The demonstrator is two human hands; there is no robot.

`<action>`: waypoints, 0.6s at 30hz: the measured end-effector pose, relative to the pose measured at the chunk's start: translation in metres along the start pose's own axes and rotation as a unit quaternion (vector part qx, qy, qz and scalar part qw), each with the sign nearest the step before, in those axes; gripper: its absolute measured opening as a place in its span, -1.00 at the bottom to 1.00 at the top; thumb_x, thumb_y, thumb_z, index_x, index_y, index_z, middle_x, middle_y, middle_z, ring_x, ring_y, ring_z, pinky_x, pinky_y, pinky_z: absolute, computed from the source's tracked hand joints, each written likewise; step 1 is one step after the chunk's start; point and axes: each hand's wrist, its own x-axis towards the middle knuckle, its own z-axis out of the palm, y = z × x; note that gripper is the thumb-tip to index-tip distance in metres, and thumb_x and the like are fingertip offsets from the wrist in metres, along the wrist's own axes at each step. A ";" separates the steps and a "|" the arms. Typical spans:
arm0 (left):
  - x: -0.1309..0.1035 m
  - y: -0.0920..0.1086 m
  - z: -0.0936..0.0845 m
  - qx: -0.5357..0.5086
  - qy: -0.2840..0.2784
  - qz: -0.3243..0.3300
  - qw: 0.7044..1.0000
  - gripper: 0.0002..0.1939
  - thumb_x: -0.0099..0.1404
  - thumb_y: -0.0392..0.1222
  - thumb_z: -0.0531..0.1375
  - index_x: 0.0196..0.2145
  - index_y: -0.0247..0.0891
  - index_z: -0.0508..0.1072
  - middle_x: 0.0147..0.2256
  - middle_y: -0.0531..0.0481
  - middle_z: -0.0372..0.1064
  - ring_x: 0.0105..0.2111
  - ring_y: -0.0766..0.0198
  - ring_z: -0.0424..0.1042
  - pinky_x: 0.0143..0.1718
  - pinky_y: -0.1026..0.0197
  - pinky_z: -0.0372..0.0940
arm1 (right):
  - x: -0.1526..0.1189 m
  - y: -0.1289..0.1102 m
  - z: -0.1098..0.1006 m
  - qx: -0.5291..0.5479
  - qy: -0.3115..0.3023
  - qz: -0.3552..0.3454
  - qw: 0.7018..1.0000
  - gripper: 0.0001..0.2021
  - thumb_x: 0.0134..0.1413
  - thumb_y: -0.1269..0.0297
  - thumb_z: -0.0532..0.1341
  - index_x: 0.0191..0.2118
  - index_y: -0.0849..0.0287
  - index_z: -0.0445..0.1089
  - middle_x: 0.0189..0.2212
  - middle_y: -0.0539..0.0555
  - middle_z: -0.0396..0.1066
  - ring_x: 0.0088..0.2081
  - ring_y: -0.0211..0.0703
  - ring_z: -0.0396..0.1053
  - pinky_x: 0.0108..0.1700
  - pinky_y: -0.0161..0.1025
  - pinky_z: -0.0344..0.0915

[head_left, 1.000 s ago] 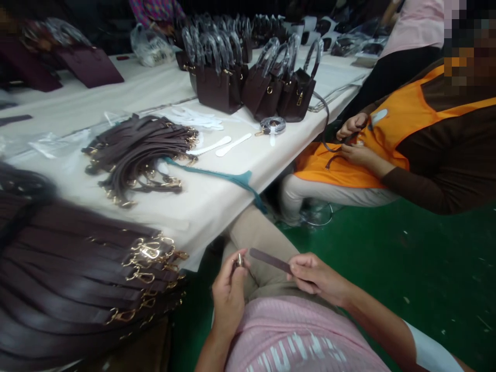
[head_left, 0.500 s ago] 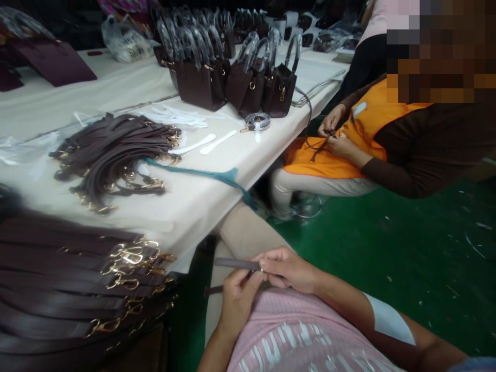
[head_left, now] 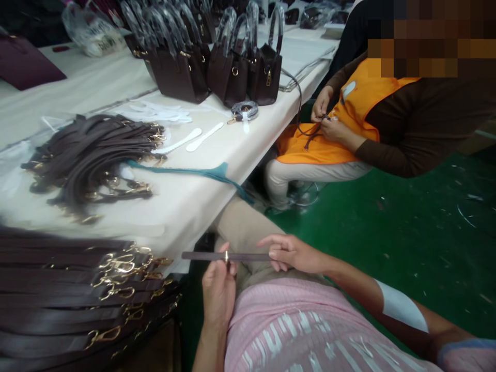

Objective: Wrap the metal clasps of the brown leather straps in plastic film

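Observation:
A narrow brown bag strap [head_left: 250,257] runs level in front of my lap, with its free end pointing left. My left hand [head_left: 219,281] grips it at a small gold-coloured buckle [head_left: 227,256], thumb and fingertips on either side. About a hand's width to the right, my right hand [head_left: 292,253] pinches the same strap between thumb and fingers, the index finger stretched out above it. Part of the strap inside each hand is hidden.
Many brown straps with gold clasps [head_left: 124,263] lie at the lower left. Another strap pile [head_left: 96,150] rests on the white table [head_left: 170,206], beside a teal band [head_left: 186,169]. Brown handbags [head_left: 180,75] stand behind. A co-worker in an orange apron [head_left: 364,108] sits at the right.
My hands have moved apart along the strap, left hand leftward with the buckle, right hand slightly right. The strap is now stretched straight between them. The view has shifted a little.

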 end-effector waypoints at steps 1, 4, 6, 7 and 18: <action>-0.002 -0.003 0.002 0.019 -0.008 -0.008 1.000 -0.58 0.18 -0.02 0.33 -0.05 -0.27 0.53 -0.44 0.05 0.27 -0.44 0.41 0.20 -0.33 0.32 0.18 | 0.002 0.000 0.002 0.014 0.001 -0.004 1.000 -0.49 0.18 0.01 0.20 0.10 0.30 0.29 -0.55 -0.06 0.35 -0.59 -0.39 0.18 -0.52 -0.40 0.08; -0.006 -0.010 0.010 0.062 -0.048 -0.043 0.996 -0.61 0.20 -0.03 0.32 -0.06 -0.27 0.54 -0.44 0.04 0.30 -0.41 0.39 0.23 -0.29 0.29 0.19 | 0.010 0.000 0.009 0.053 -0.009 -0.011 0.999 -0.47 0.16 0.02 0.23 0.13 0.27 0.26 -0.55 -0.06 0.36 -0.59 -0.39 0.20 -0.53 -0.42 0.09; -0.007 -0.010 0.012 0.052 -0.060 -0.048 0.996 -0.65 0.21 -0.03 0.31 -0.10 -0.25 0.55 -0.43 0.04 0.30 -0.42 0.38 0.24 -0.29 0.29 0.20 | 0.013 0.000 0.010 0.070 -0.019 -0.016 0.997 -0.44 0.17 0.01 0.22 0.16 0.27 0.23 -0.53 -0.05 0.38 -0.58 -0.38 0.24 -0.51 -0.42 0.13; -0.007 -0.010 0.012 0.039 -0.057 -0.042 0.997 -0.67 0.21 -0.03 0.31 -0.12 -0.24 0.56 -0.44 0.05 0.29 -0.42 0.39 0.23 -0.30 0.30 0.20 | 0.014 0.000 0.010 0.073 -0.022 -0.019 0.997 -0.43 0.17 -0.01 0.21 0.16 0.28 0.22 -0.52 -0.03 0.39 -0.57 -0.37 0.26 -0.50 -0.41 0.16; -0.004 -0.007 0.005 0.010 -0.043 -0.017 0.999 -0.61 0.18 -0.02 0.33 -0.08 -0.26 0.56 -0.46 0.04 0.27 -0.44 0.42 0.23 -0.29 0.30 0.23 | 0.001 0.001 -0.009 0.024 0.022 -0.018 0.999 -0.44 0.12 0.02 0.25 0.12 0.31 0.27 -0.55 -0.04 0.40 -0.60 -0.38 0.22 -0.52 -0.40 0.14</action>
